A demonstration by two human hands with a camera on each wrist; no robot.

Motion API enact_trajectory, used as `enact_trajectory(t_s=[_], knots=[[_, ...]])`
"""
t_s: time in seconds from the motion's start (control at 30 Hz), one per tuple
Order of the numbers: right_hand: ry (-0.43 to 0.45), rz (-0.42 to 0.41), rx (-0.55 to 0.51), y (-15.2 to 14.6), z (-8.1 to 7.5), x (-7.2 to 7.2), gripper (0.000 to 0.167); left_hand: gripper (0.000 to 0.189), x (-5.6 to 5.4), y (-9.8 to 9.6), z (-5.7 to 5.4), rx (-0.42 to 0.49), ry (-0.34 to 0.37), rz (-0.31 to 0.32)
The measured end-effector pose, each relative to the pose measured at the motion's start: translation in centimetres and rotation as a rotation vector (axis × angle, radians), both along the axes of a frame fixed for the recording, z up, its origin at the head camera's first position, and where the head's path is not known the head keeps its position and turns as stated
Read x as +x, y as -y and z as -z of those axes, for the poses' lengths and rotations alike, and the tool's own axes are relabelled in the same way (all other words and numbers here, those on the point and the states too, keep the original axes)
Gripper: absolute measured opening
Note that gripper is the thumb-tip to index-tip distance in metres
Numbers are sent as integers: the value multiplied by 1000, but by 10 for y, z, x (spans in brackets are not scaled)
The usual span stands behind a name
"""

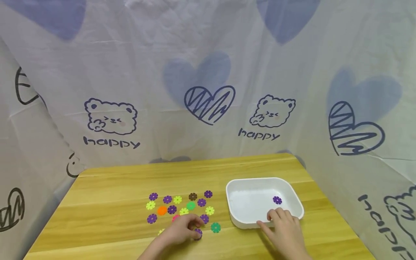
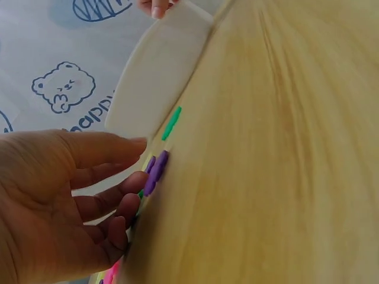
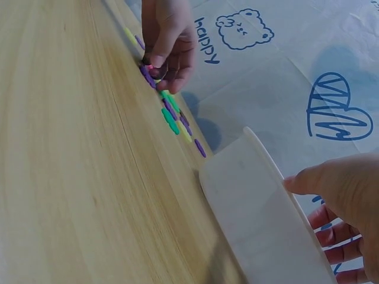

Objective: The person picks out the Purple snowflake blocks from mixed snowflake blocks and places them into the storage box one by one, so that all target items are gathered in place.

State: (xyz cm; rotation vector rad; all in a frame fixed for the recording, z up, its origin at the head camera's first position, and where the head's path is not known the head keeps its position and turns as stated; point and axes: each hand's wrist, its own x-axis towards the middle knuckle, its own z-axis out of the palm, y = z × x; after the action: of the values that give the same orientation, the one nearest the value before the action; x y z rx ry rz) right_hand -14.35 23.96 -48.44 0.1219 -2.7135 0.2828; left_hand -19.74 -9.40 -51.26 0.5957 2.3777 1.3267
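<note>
L hand (image 1: 182,229) nr prpl disc (image 1: 199,233); R hand (image 1: 286,230) grips tub (image 1: 248,204)

At twelve o'clock we face a creased whitish hanging sheet (image 1: 156,83), printed with solid pale-blue hearts (image 1: 203,72), dark-blue scribbled hearts (image 1: 209,105) and line-drawn bears (image 1: 112,117) above the word "happy" (image 1: 111,142). More printed sheeting walls us in at nine o'clock (image 1: 35,126) and three o'clock (image 1: 347,177). Toward six o'clock we see a yellowish wood-grained tabletop (image 1: 97,213), under soft, muted light.
</note>
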Motion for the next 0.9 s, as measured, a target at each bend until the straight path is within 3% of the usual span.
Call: enact_trajectory(t_s=[0.13, 0.27, 0.47, 0.67, 0.9], knots=[[18, 8, -4, 0, 0, 0, 32, 32, 2, -1, -1, -93, -79, 49], [16, 7, -2, 0, -1, 1, 32, 29, 3, -3, -2, -116, -102, 65], [15, 7, 0, 0, -3, 2, 33, 25, 2, -4, -4, -55, -57, 53], [31, 6, -1, 1, -3, 1, 32, 22, -8, -3, -9, 38, 25, 62], [30, 15, 1, 0, -2, 1, 32, 17, -19, -9, -33, 46, 15, 75]])
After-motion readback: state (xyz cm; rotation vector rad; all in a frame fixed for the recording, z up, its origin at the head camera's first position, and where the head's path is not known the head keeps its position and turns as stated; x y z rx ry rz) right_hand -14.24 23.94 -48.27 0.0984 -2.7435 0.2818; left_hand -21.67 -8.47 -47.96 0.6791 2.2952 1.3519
